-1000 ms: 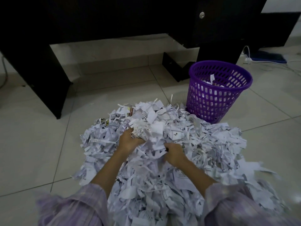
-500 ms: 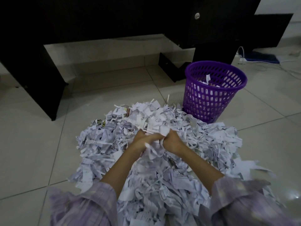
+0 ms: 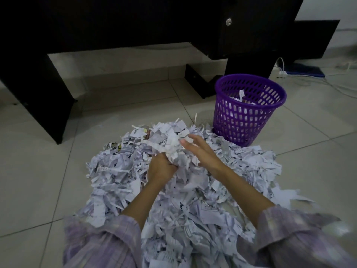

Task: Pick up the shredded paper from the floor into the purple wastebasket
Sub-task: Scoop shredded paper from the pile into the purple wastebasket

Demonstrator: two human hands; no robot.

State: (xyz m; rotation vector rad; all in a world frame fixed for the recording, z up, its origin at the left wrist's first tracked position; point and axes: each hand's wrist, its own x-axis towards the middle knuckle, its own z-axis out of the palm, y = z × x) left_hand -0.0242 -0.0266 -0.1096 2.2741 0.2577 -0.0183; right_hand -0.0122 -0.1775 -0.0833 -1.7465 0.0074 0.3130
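A big heap of white shredded paper (image 3: 193, 190) covers the tiled floor in front of me. My left hand (image 3: 161, 167) grips a bunched wad of shreds (image 3: 173, 149) above the middle of the heap. My right hand (image 3: 202, 151) is beside that wad with its fingers spread and straight, the fingertips touching the wad's top. The purple wastebasket (image 3: 249, 120) stands upright at the heap's far right edge, with a few shreds inside it.
A dark desk (image 3: 135, 22) spans the back, with one leg (image 3: 44, 99) at the left and a drawer unit (image 3: 251, 28) behind the basket. White cables and a blue item (image 3: 307, 71) lie on the floor at the far right.
Both hands had pressed together on a bunch of shreds. Now my right hand has opened and spread its fingers, while my left hand keeps hold of the wad, slightly raised.
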